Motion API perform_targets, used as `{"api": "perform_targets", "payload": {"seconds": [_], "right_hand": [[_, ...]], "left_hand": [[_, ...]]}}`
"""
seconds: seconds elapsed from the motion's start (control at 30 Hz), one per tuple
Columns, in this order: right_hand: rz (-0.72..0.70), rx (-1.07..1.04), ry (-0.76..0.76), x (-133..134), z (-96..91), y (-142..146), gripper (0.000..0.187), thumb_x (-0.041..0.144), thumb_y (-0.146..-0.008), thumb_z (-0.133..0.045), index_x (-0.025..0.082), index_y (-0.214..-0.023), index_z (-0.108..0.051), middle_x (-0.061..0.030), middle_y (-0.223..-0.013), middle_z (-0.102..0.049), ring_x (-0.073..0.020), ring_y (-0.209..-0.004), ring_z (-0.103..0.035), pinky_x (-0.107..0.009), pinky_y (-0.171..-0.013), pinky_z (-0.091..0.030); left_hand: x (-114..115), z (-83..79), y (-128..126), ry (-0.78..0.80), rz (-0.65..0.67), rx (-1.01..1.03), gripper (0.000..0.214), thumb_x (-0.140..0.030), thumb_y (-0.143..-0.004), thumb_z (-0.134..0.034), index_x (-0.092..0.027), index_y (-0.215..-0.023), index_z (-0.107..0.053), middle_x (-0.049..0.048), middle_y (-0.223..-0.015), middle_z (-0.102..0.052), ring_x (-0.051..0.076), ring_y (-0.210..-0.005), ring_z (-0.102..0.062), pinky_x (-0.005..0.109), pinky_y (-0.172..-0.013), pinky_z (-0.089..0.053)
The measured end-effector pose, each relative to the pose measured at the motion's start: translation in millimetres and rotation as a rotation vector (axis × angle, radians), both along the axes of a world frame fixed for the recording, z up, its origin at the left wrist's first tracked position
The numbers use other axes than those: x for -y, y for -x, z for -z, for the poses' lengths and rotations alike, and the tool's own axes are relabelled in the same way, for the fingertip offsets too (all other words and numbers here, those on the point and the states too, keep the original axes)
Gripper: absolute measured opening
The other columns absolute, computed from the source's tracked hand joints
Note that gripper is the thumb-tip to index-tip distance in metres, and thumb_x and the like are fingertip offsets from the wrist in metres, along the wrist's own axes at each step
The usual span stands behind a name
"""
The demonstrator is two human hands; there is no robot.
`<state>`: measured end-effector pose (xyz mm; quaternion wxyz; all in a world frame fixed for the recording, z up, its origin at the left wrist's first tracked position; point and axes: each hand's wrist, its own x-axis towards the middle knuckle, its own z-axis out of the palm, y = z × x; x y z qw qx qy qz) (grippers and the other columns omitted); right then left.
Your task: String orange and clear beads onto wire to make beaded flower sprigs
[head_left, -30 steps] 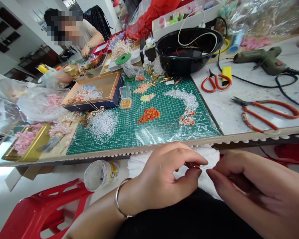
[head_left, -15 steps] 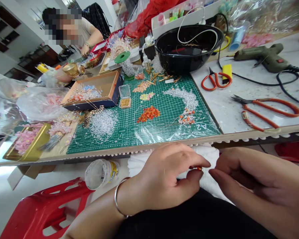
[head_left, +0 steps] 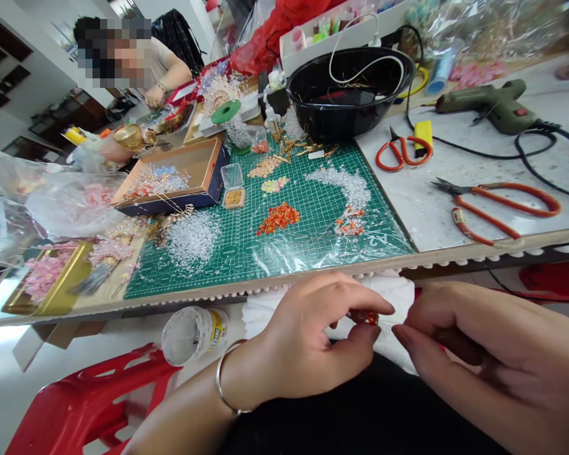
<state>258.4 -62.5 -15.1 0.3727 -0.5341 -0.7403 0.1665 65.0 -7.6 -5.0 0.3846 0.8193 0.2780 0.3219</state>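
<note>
My left hand [head_left: 313, 335], with a bangle at the wrist, is closed in a pinch over my lap. Small, shiny orange beads [head_left: 370, 318] show between its thumb and fingers. Just to the right, my right hand [head_left: 483, 354] is also pinched, thumb against fingertip; what it holds is too fine to make out. A small gap separates the two hands. Beyond them, a pile of orange beads [head_left: 279, 218] lies on the green cutting mat [head_left: 237, 259], between a heap of clear beads [head_left: 193, 239] and a curved spread of clear beads [head_left: 348, 186].
Orange-handled pliers [head_left: 497, 205], smaller cutters [head_left: 403, 151] and a glue gun [head_left: 493, 107] lie at right. A black basin [head_left: 346, 120] and an open box [head_left: 203, 167] stand behind. A red stool [head_left: 52, 411] is below left. Another person [head_left: 164, 63] sits across the table.
Both hands stay pinched close together, shifted slightly left in view. More of the orange beads shows between my left fingers now.
</note>
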Motion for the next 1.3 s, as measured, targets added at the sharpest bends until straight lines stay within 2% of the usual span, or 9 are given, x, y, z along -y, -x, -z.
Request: {"api": "perform_targets", "payload": {"seconds": [0.23, 0.37, 0.5, 0.67, 0.77, 0.9, 1.03, 1.13, 1.3], "right_hand": [[-0.020, 0.051, -0.001, 0, -1.0, 0, 0.013, 0.024, -0.088, -0.056, 0.026, -0.075, -0.055, 0.0056, -0.055, -0.052, -0.0114, -0.040, -0.047, -0.024, -0.037, -0.035], [-0.033, 0.062, -0.036, 1, -1.4, 0, 0.015, 0.023, -0.088, -0.056, 0.026, -0.074, -0.052, 0.0052, -0.057, -0.053, -0.0114, -0.042, -0.048, -0.025, -0.040, -0.036], [-0.019, 0.108, 0.007, 1, 0.7, 2, 0.020, 0.027, -0.090, -0.056, 0.026, -0.071, -0.050, 0.0054, -0.055, -0.048, -0.0127, -0.043, -0.045, -0.027, -0.040, -0.032], [-0.025, 0.098, -0.034, -2, -0.1, 4, 0.019, 0.024, -0.088, -0.054, 0.026, -0.069, -0.051, 0.0057, -0.053, -0.048, -0.0116, -0.041, -0.044, -0.025, -0.039, -0.032], [-0.013, 0.096, 0.046, -1, 0.4, 2, 0.018, 0.025, -0.087, -0.054, 0.026, -0.069, -0.051, 0.0059, -0.053, -0.050, -0.0111, -0.040, -0.046, -0.023, -0.037, -0.032], [0.006, 0.007, 0.255, 0, 2.2, -2, 0.019, 0.025, -0.089, -0.053, 0.027, -0.070, -0.053, 0.0065, -0.053, -0.049, -0.0113, -0.043, -0.045, -0.020, -0.036, -0.034], [-0.002, -0.103, 0.288, -1, 0.8, 0, 0.024, 0.028, -0.092, -0.055, 0.026, -0.068, -0.055, 0.0064, -0.052, -0.045, -0.0108, -0.042, -0.041, -0.018, -0.035, -0.034], [-0.002, -0.157, 0.271, 0, -1.4, 2, 0.025, 0.032, -0.093, -0.056, 0.026, -0.069, -0.057, 0.0062, -0.051, -0.046, -0.0106, -0.041, -0.041, -0.018, -0.034, -0.033], [0.067, -0.145, 0.310, 2, -3.2, 6, 0.030, 0.043, -0.090, -0.061, 0.026, -0.066, -0.060, 0.0039, -0.047, -0.047, -0.0122, -0.039, -0.040, -0.021, -0.034, -0.031]], "left_hand": [[2, -0.1, 1, -0.020, -0.016, -0.020, 0.022, -0.007, -0.085, -0.057, -0.020, -0.103, -0.061, 0.0023, -0.086, -0.071, 0.014, -0.078, -0.067, 0.026, -0.071, -0.055], [1, 0.1, 2, -0.086, -0.006, -0.054, 0.022, -0.008, -0.085, -0.058, -0.020, -0.103, -0.059, 0.0025, -0.088, -0.071, 0.014, -0.079, -0.066, 0.026, -0.071, -0.054], [-1, 0.4, 4, -0.147, 0.016, -0.082, 0.022, -0.008, -0.086, -0.058, -0.019, -0.104, -0.058, 0.0025, -0.088, -0.071, 0.014, -0.081, -0.066, 0.025, -0.071, -0.053], [0, 0.3, 6, -0.131, 0.018, -0.061, 0.020, -0.008, -0.086, -0.059, -0.019, -0.103, -0.060, 0.0028, -0.088, -0.071, 0.014, -0.080, -0.065, 0.026, -0.072, -0.053], [0, -1.8, 6, 0.041, 0.008, -0.048, 0.018, -0.010, -0.085, -0.062, -0.018, -0.101, -0.062, 0.0029, -0.088, -0.072, 0.013, -0.075, -0.064, 0.025, -0.070, -0.052], [-1, -4.7, 7, 0.557, -0.032, 0.015, 0.013, -0.020, -0.085, -0.071, -0.017, -0.098, -0.067, 0.0043, -0.089, -0.070, 0.013, -0.075, -0.063, 0.024, -0.069, -0.051], [-4, -1.0, 8, 1.038, 0.002, 0.211, 0.021, -0.022, -0.078, -0.082, -0.017, -0.094, -0.069, 0.0010, -0.082, -0.068, 0.010, -0.074, -0.064, 0.022, -0.071, -0.050], [-4, 4.5, 9, 1.188, 0.049, 0.325, 0.028, -0.016, -0.070, -0.088, -0.016, -0.092, -0.070, -0.0002, -0.080, -0.069, 0.009, -0.073, -0.064, 0.020, -0.071, -0.050], [-4, 9.6, 10, 1.226, 0.037, 0.387, 0.023, -0.017, -0.073, -0.087, -0.016, -0.091, -0.072, 0.0000, -0.077, -0.069, 0.007, -0.069, -0.064, 0.018, -0.069, -0.049]]}}
